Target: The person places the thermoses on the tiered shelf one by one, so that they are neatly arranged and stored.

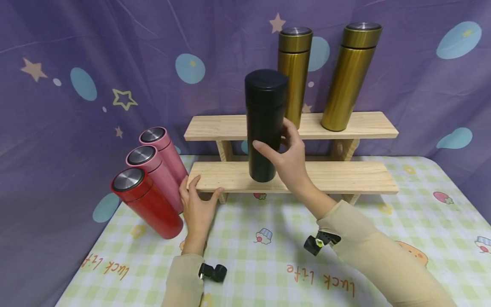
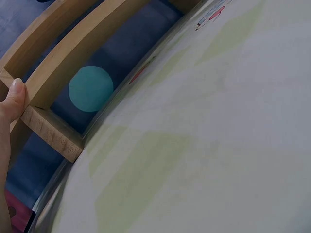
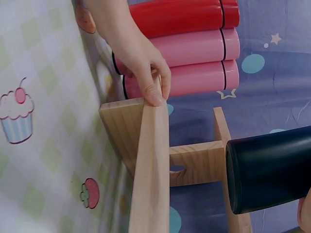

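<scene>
While the head view shows the black bottle (image 1: 265, 115) nearly upright, its base seen against the lower shelf (image 1: 341, 177), the right hand (image 1: 288, 157) grips it from the right, thumb on the near side. The left hand (image 1: 199, 209), well apart from the right and farther from that bottle, holds the shelf's left end. Two gold bottles (image 1: 353, 79) stand on the upper shelf (image 1: 218, 126); left of the shelves are a red bottle (image 1: 153, 207) and, farther back, two pink bottles (image 1: 166, 183).

From the left wrist, the thumb (image 2: 16, 94) shows against the shelf's end; the fingers are out of sight.

In the right wrist view, which lies sideways, the left hand pinches the board's end. The black bottle's base hangs clear above the lower shelf, about level with the upper one, its long axis roughly square to the boards.
</scene>
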Action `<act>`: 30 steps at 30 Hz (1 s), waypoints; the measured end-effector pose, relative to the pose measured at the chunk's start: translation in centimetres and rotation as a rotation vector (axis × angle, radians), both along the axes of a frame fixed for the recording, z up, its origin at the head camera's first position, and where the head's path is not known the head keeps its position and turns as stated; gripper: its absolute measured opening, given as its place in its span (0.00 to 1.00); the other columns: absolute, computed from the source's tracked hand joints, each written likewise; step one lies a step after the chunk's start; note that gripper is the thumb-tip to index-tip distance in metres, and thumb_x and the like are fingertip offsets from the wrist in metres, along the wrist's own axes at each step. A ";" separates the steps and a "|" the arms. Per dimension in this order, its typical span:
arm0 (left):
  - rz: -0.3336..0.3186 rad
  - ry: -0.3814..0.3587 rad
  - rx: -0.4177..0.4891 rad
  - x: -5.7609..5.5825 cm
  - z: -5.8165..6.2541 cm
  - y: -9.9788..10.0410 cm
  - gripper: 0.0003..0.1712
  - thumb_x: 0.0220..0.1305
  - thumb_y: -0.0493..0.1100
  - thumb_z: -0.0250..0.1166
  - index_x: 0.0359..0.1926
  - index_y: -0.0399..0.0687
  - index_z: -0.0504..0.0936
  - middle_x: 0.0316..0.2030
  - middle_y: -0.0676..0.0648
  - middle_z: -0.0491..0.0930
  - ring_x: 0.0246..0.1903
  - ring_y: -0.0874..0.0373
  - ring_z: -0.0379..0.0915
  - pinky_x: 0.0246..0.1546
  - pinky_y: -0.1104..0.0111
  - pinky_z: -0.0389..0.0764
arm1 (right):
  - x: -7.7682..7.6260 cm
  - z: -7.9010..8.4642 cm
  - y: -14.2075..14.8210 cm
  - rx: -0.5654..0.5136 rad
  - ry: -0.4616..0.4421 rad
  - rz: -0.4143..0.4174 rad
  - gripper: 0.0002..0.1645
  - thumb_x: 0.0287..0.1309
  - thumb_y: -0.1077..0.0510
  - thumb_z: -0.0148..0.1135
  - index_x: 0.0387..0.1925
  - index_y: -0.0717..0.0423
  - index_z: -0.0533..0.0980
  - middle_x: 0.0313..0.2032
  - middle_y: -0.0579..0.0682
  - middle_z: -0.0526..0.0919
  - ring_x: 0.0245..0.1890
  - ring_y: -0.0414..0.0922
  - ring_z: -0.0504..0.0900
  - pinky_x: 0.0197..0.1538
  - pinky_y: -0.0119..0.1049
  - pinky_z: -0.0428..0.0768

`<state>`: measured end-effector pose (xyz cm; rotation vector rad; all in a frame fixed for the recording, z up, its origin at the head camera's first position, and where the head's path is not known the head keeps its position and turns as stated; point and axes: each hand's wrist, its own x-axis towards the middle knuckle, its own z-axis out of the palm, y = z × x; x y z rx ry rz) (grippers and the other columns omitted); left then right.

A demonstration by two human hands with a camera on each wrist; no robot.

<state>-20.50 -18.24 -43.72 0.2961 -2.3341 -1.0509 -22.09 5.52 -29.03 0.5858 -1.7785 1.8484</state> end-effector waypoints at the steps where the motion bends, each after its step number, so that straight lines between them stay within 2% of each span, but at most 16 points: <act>1: 0.002 -0.001 0.000 0.0 0.0 0.0 0.46 0.51 0.65 0.74 0.67 0.55 0.69 0.72 0.45 0.52 0.67 0.40 0.57 0.52 0.42 0.70 | 0.0 0.2 -0.2 -0.002 -0.003 0.002 0.39 0.50 0.54 0.73 0.63 0.57 0.71 0.52 0.50 0.78 0.49 0.45 0.75 0.51 0.40 0.73; 11: 0.011 0.005 0.003 0.0 0.1 0.0 0.46 0.50 0.64 0.75 0.67 0.55 0.70 0.72 0.45 0.53 0.68 0.40 0.56 0.53 0.43 0.69 | -0.4 2.1 -1.6 -0.031 -0.038 0.005 0.39 0.51 0.53 0.73 0.63 0.56 0.70 0.52 0.50 0.78 0.50 0.45 0.75 0.52 0.43 0.71; 18: 0.013 0.007 0.003 0.0 0.1 0.1 0.46 0.50 0.64 0.75 0.66 0.54 0.70 0.72 0.44 0.54 0.68 0.40 0.56 0.53 0.42 0.69 | -1.1 3.3 -2.2 -0.105 -0.094 0.017 0.38 0.50 0.51 0.72 0.63 0.53 0.69 0.52 0.52 0.77 0.49 0.49 0.75 0.51 0.43 0.76; 25: 0.015 0.009 0.002 0.0 0.0 0.1 0.45 0.50 0.64 0.75 0.66 0.55 0.70 0.72 0.44 0.54 0.68 0.41 0.56 0.53 0.42 0.69 | -2.3 4.1 -2.4 -0.100 -0.037 0.000 0.38 0.51 0.54 0.72 0.63 0.55 0.69 0.51 0.53 0.77 0.48 0.47 0.74 0.49 0.37 0.74; 30: 0.012 0.018 0.001 0.0 0.1 0.0 0.45 0.50 0.63 0.76 0.66 0.54 0.71 0.72 0.44 0.54 0.68 0.41 0.56 0.53 0.42 0.70 | -3.3 4.2 -2.9 -0.094 -0.030 -0.006 0.38 0.52 0.54 0.72 0.64 0.55 0.68 0.51 0.52 0.76 0.48 0.47 0.74 0.50 0.37 0.75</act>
